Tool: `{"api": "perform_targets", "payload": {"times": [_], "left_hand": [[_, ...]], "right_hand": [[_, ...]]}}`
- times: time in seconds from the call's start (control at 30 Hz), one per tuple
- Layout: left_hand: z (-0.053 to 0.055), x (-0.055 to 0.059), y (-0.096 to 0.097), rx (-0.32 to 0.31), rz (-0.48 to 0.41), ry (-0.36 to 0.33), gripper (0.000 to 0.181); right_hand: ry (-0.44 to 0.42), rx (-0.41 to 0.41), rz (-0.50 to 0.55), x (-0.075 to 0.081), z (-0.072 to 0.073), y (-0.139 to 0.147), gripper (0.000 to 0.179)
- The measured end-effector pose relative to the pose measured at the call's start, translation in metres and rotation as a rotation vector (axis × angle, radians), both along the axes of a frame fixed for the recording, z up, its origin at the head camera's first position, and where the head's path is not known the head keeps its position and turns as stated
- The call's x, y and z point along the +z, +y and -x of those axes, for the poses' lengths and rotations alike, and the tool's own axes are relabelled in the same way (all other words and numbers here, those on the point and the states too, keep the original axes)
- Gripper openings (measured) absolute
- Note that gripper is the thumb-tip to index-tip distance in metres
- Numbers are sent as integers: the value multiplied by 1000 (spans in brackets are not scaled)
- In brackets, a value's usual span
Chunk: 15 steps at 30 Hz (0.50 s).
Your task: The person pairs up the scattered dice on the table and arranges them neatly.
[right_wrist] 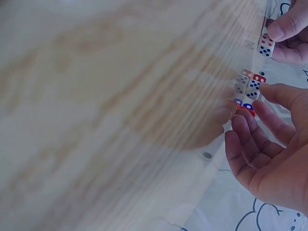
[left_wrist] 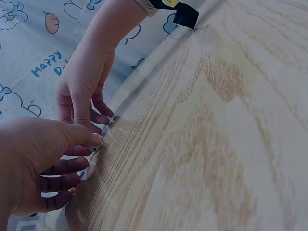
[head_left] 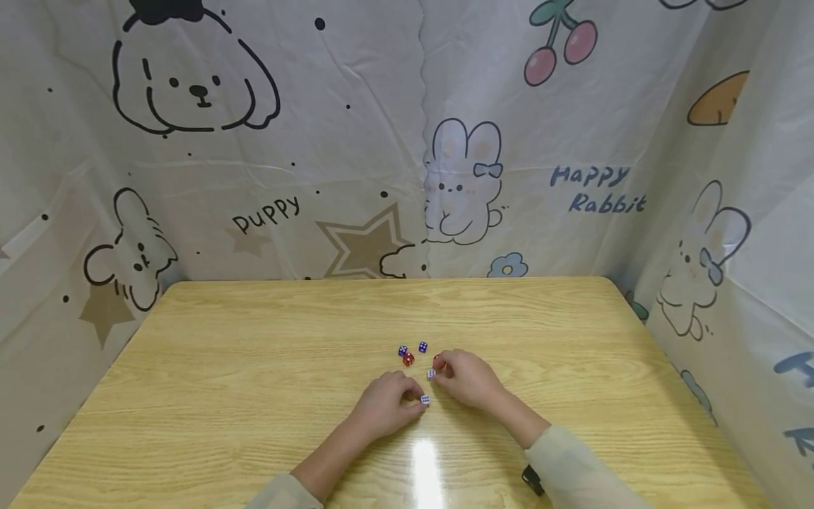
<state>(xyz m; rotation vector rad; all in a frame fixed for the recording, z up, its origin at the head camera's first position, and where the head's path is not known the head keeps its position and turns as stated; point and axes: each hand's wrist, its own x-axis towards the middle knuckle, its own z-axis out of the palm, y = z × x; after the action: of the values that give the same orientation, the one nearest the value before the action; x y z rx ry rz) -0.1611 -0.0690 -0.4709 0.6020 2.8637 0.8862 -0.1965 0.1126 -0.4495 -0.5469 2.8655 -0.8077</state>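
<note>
My left hand [head_left: 386,404] pinches a white die [head_left: 425,400] between thumb and index finger, low over the wooden table [head_left: 254,382]. Red and blue pips show on this die [right_wrist: 265,45] in the right wrist view. Just beyond and to the right, my right hand [head_left: 470,378] has thumb and index fingertips on a second white die [head_left: 431,373] with blue pips. A red die [head_left: 437,359] peeks out past the right index finger, partly covered by it. Left of that hand lie another red die [head_left: 408,359] and two blue dice, one touching the red die [head_left: 403,350], one apart [head_left: 422,347].
A cloth [head_left: 356,141] printed with cartoon animals hangs behind the table and along both sides. The table's far edge [head_left: 381,280] runs along the cloth. A black strap [head_left: 533,480] shows under the right sleeve [head_left: 572,463].
</note>
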Motion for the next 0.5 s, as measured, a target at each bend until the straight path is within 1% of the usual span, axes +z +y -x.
{"api": "perform_targets", "payload": {"times": [0.27,0.5], "left_hand": [[0,-1,-1,-1,-3,1,16],[0,0,-1,-7,-15,3,16]], "right_hand": [[3,14,-7,-1,0,-2,12],[-2,8,-20,-1,1,-1,12]]}}
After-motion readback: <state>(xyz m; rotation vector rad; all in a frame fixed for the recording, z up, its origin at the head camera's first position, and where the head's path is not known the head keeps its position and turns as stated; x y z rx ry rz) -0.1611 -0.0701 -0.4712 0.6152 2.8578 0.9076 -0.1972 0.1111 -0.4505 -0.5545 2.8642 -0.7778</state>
